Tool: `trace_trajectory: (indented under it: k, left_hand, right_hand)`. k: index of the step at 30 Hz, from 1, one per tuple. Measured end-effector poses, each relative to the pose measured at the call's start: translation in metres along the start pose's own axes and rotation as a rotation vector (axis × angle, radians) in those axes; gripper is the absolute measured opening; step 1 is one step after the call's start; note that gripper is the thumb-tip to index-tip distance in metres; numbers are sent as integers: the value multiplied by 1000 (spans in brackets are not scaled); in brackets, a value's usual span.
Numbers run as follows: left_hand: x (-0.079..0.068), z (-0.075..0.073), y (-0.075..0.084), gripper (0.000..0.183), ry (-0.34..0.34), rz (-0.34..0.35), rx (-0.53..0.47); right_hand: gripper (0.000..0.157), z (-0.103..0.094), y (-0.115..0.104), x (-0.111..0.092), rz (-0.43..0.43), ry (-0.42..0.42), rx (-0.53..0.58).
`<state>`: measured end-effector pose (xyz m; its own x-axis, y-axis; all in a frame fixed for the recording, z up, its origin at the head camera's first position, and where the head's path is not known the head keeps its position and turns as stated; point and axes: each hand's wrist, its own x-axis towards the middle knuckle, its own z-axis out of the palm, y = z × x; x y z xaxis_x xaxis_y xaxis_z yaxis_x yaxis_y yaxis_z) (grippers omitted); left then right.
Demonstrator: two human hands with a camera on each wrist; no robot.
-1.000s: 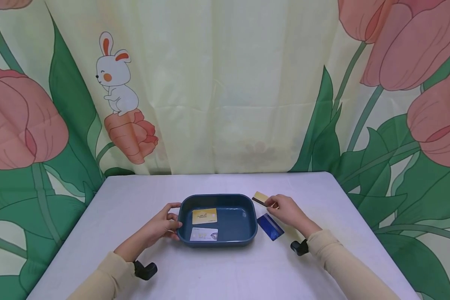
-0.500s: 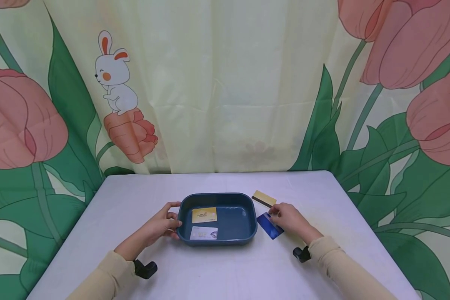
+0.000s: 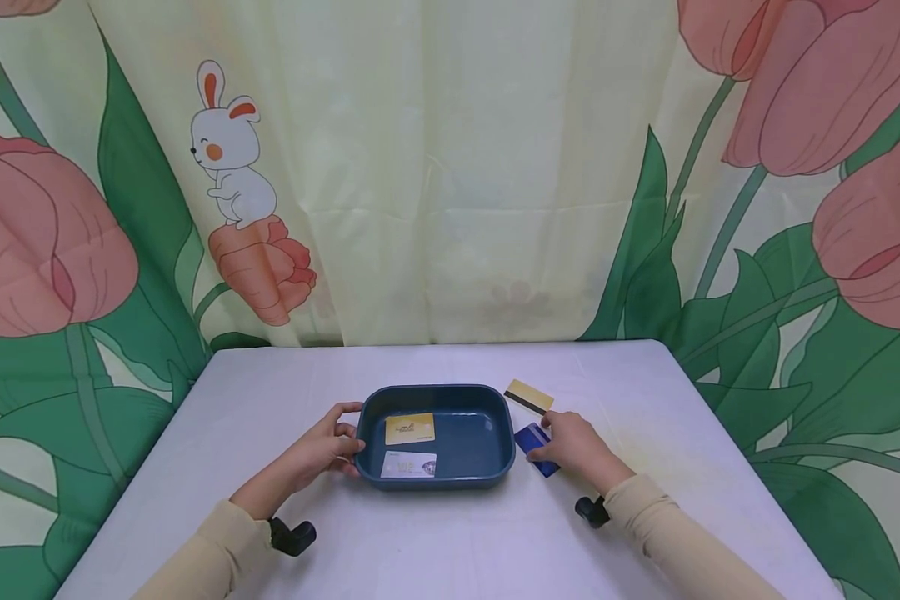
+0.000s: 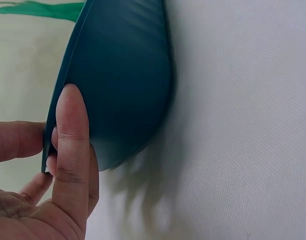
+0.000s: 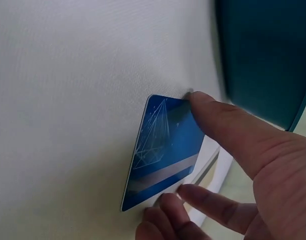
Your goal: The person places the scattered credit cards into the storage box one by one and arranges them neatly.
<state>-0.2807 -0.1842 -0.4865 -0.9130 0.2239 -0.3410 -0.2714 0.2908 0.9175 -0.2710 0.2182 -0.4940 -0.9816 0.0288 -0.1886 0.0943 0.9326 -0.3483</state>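
A dark blue tray [image 3: 472, 446] stands on the table, and my left hand [image 3: 322, 442] holds it by the left end. In the left wrist view, fingers [image 4: 71, 135] lie on both sides of the tray's rim. My right hand [image 3: 579, 448] is over a blue card [image 3: 531, 439] just right of the tray. In the right wrist view, the thumb [image 5: 228, 122] touches one edge of the card, while curled fingertips [image 5: 172, 207] meet the opposite edge. The card lies on the tablecloth, partly covered by the hand in the head view.
Inside the tray lie a yellow card [image 3: 410, 428] and a silver-white card [image 3: 408, 464], side by side. Another yellow card with a dark stripe [image 3: 529, 396] rests beyond the blue one. A printed curtain [image 3: 495, 208] hangs behind the white-covered table [image 3: 435, 550].
My right hand has left the striped yellow card and come toward me onto the blue card, its thumb and fingers now at the card's edges. The left hand keeps its hold on the tray.
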Motion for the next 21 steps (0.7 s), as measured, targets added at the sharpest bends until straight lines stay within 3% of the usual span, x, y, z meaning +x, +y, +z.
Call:
trace_trajectory:
  k: [15, 21]
  left_hand:
    - [0, 0, 0, 69, 1, -8, -3]
    - [0, 0, 0, 70, 5, -5, 2]
  right_hand:
    - [71, 0, -9, -6, 27, -2, 27]
    - [61, -1, -8, -4, 21, 3, 47]
